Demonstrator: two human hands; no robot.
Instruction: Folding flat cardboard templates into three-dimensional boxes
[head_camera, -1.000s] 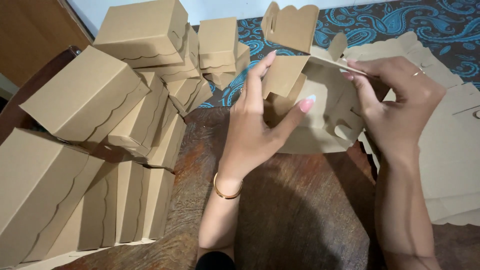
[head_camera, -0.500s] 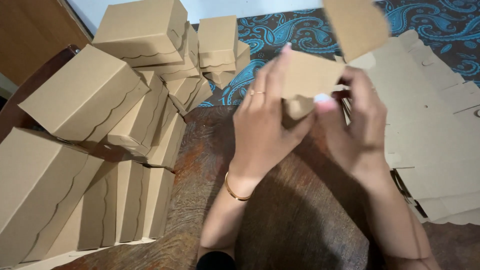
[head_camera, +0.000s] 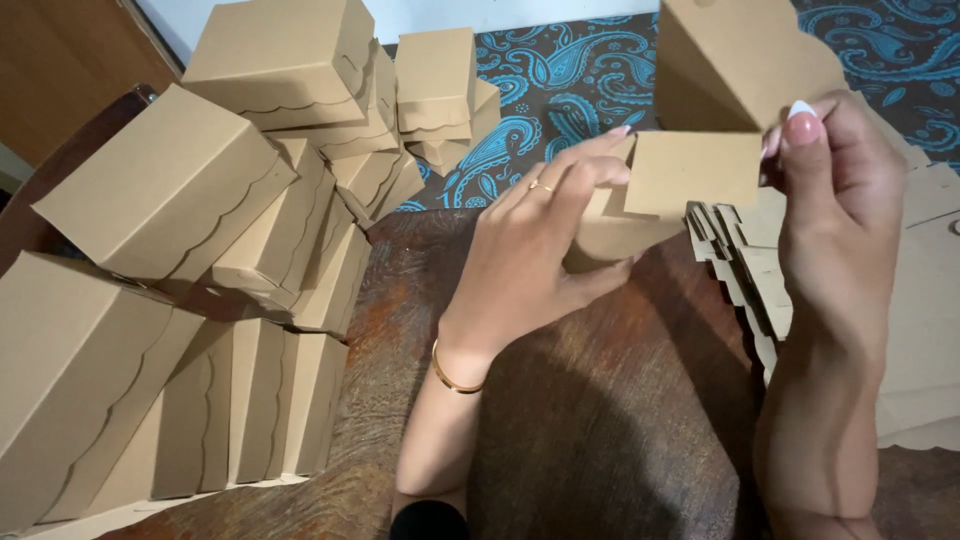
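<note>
Cardboard, thin and kraft-brown, is what you have between your hands: a half-folded box blank (head_camera: 700, 120) held up above the dark wooden table (head_camera: 620, 400), with one flap hanging down toward you and a larger panel rising out of the top of the view. Judge it as very light and fairly stiff across its panels but weak along the scored creases; it will bend there readily and will dent or crease if pinched hard on a free edge. Best hold, as it looks, is flat against a panel near a fold, not on the loose flap tips.

Your left hand (head_camera: 540, 250) lies on the left of the blank, fingers long and nearly straight, pressed against the side panel, thumb tucked under the lower part; it is closed on the cardboard in a loose flat clasp. Your right hand (head_camera: 840, 210) is on the right of the blank, thumb and fingers curled round its edge, pinching it; how far the hidden fingers wrap you cannot tell.

Just below and right of the blank lies a stack of flat blanks (head_camera: 750, 270) with notched edges. Well to the left of the blank rises a pile of finished boxes (head_camera: 200, 200) with scalloped lids, some tilted. Behind the blank shows a blue paisley cloth (head_camera: 540, 100)
</note>
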